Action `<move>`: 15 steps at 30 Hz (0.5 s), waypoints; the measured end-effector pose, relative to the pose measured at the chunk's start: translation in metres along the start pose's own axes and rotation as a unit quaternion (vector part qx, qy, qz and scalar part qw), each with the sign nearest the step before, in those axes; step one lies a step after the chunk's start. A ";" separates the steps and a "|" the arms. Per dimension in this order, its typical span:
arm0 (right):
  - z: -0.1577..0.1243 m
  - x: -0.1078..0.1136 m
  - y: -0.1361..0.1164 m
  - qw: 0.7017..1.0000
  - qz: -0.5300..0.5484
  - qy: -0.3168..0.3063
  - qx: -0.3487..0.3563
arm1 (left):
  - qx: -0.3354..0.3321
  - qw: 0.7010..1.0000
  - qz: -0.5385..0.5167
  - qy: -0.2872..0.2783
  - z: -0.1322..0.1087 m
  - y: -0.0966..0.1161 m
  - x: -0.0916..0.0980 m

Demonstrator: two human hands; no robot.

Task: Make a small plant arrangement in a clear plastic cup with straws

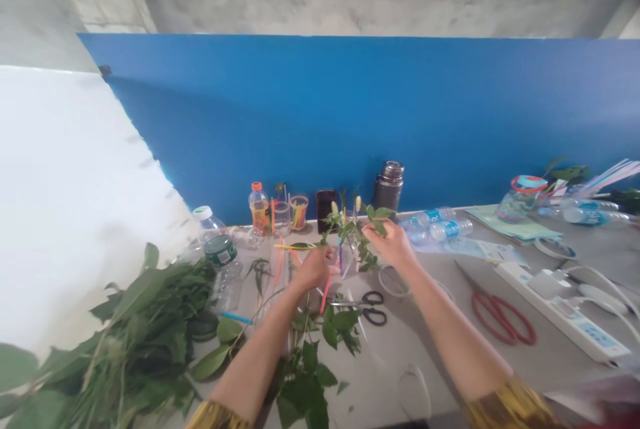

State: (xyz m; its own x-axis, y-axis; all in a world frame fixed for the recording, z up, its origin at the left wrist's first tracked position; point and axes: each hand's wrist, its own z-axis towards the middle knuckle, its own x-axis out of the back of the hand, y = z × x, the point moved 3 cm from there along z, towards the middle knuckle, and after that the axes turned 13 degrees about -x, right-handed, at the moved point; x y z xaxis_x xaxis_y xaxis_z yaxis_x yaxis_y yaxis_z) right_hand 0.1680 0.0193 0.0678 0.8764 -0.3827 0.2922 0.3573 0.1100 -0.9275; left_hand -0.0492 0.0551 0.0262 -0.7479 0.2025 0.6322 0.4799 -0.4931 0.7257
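Note:
My left hand (314, 268) is closed around the lower part of a small bunch of green leafy stems with pale buds (350, 229), with a yellow straw (295, 247) sticking out to its left. My right hand (395, 242) pinches a leaf at the right side of the same bunch. Both hands hover over the grey table (430, 322), in front of the blue wall panel. Black-handled scissors (373, 307) lie just below the hands, and a leafy branch (315, 362) lies on the table between my forearms.
A large heap of green branches (130, 342) fills the left. Plastic bottles (220, 249), an orange-capped bottle (259, 208), cups with straws (299, 210), a dark flask (389, 186), lying water bottles (435, 224), red scissors (503, 322), a power strip (565, 312) and a jar (523, 199) surround the hands.

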 end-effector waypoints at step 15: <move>0.005 -0.019 0.043 0.951 0.233 -0.063 -0.191 | -0.079 0.996 -0.035 0.008 0.018 -0.034 -0.039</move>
State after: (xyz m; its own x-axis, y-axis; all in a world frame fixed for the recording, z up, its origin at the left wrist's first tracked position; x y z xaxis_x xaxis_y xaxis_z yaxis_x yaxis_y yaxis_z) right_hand 0.1682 0.0364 0.0236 0.9514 -0.2576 -0.1686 -0.2021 -0.1095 -0.9732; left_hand -0.0281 0.0792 -0.0187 -0.7845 0.2286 0.5765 0.3492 -0.6054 0.7152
